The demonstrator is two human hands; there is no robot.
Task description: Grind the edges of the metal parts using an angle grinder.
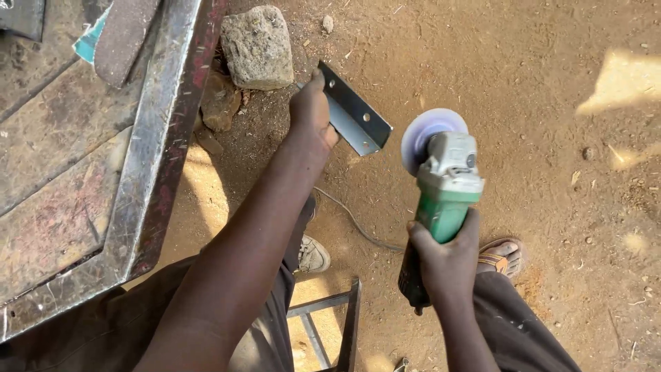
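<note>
Head view: my left hand (311, 110) grips a short piece of steel angle (354, 114), held out over the dirt ground (537, 83), just below a stone (258, 47); my right hand (446, 253) is closed around the green body of an angle grinder (444, 186), its disc (428, 131) just beside the angle's end, apart from it; cable (354, 224) trails on the ground; metal frame (148, 138) at left; sandalled foot (502, 256) at right.

Left hand (311, 110) gripping a short steel angle piece (354, 114) near twelve o'clock, right hand (446, 251) clutching a green angle grinder (441, 200) at four o'clock, its disc (425, 134) just beside the steel, stone (257, 47) at eleven, welded metal frame (148, 138) at nine.
</note>
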